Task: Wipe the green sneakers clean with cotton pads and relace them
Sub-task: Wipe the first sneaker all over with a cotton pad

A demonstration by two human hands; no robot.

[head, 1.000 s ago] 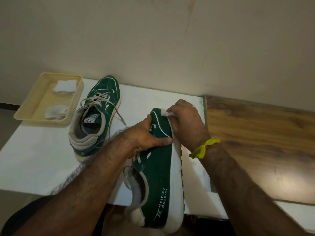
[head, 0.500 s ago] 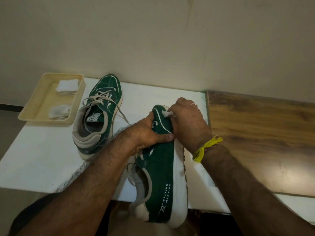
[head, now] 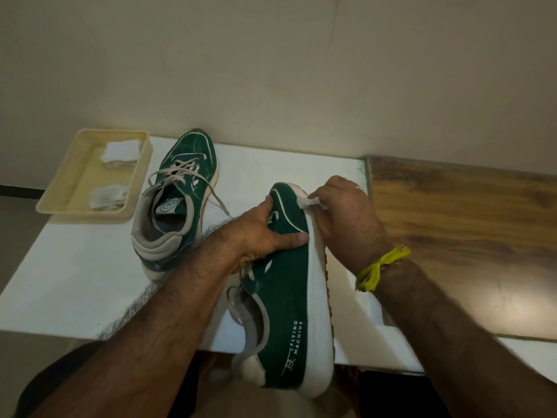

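Green suede-like upper, white rubber sidewall: the near sneaker [head: 283, 285] lay tipped on its side at about 6 o'clock of the white tabletop [head: 75, 276], heel hanging past the near edge, toe pointing to 12. The left hand [head: 259, 236] gripped it across the forefoot, thumb flat along the upper, fingers curled over the laced side. The right hand [head: 346, 218] pinched a small white cotton pad [head: 310, 202] against the sole rim at the toe, at 1 o'clock of the shoe; its fingers were folded round the pad, which mostly hid it.

The second sneaker [head: 177, 203] stood upright at 10 o'clock of the held one, laces [head: 193, 179] loose and trailing towards the left hand. A cream tray [head: 54, 203] sat at 9 to 10 o'clock, holding two pads [head: 120, 152]; the nearer one looked greyer, perhaps used.

Risks, as judged:
- The heel was unsupported over the edge. A hard stroke towards 6 o'clock could lever the shoe out of the left hand's hold.
- The pad was small and crumpled. Under pressure it could roll, so that fingertips rubbed the rubber and smeared grime.
- A dirty pad drifting off the sidewall could mark the green upper.
- The loose lace lay near the left forearm and could drag the second shoe.
- Relacing not yet begun; the held shoe's laces looked slack.
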